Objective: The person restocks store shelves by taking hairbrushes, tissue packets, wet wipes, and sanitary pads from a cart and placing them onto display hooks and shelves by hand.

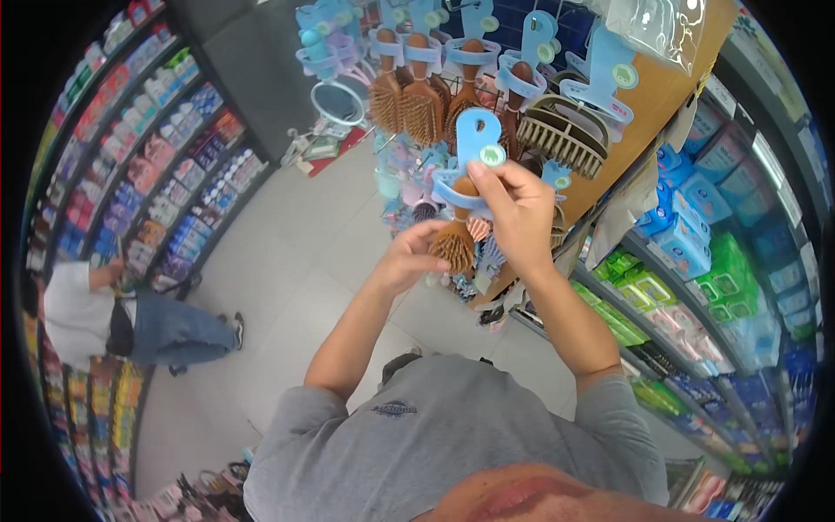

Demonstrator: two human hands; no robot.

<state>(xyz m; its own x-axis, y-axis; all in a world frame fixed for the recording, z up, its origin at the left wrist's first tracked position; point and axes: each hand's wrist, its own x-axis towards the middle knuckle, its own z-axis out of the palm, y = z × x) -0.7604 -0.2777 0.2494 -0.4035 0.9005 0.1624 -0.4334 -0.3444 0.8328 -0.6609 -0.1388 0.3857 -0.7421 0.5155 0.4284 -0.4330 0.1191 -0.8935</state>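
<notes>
Brown round-headed hairbrush [453,247] on flat light-blue hang-card [477,132], below brown hanging hairbrushes [422,113]: probably light, stiff-bristled, best gripped by its handle [464,186]; my right hand [524,209] pinches the hang-card, my left hand [407,258] clasps the bristled end.

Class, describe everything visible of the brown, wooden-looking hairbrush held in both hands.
The brown, wooden-looking hairbrush is attached to a light-blue card with a round, pale-green sticker. The card's band crosses its handle; its bristled head points toward the wearer, bristles showing. The left hand touches the head; the right hand grips the handle end.
</notes>
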